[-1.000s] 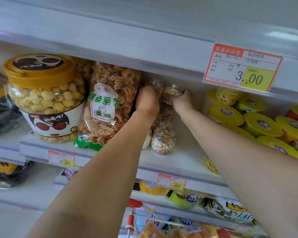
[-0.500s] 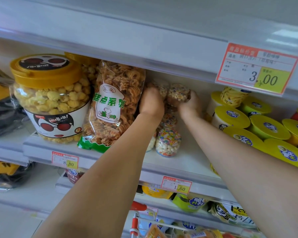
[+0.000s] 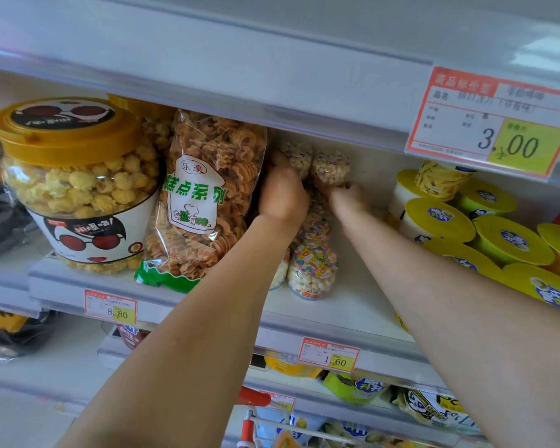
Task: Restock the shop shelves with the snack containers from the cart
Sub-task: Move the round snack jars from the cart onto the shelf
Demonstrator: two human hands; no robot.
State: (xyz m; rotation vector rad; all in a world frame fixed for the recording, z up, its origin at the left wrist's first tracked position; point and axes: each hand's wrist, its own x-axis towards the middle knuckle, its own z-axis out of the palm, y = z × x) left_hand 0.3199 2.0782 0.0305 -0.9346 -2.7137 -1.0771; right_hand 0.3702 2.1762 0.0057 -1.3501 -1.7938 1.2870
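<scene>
1. Your left hand (image 3: 283,197) holds the left jar (image 3: 296,156) high at the back of the shelf (image 3: 337,308). One finger lies up its left side; the rest are hidden behind your knuckles, so I judge them clamped on it rather than see it.
2. Your right hand (image 3: 346,198) has its fingers (image 3: 341,186) curled round the base of the right jar (image 3: 330,166), just beside the left one.
3. Both are small clear jars of puffed balls. They are likely light and stiff, with smooth walls that may slip. Take each low round the wall, where you can steady it upright.
4. They sit above a row of similar jars, so a stacked one could tip. The front jar (image 3: 312,270) below could be knocked by a forearm.
5. The pasta bag (image 3: 204,195) crowds your left hand, and the upper shelf edge is close overhead.
6. The cart (image 3: 249,425) shows below with more stock.
</scene>
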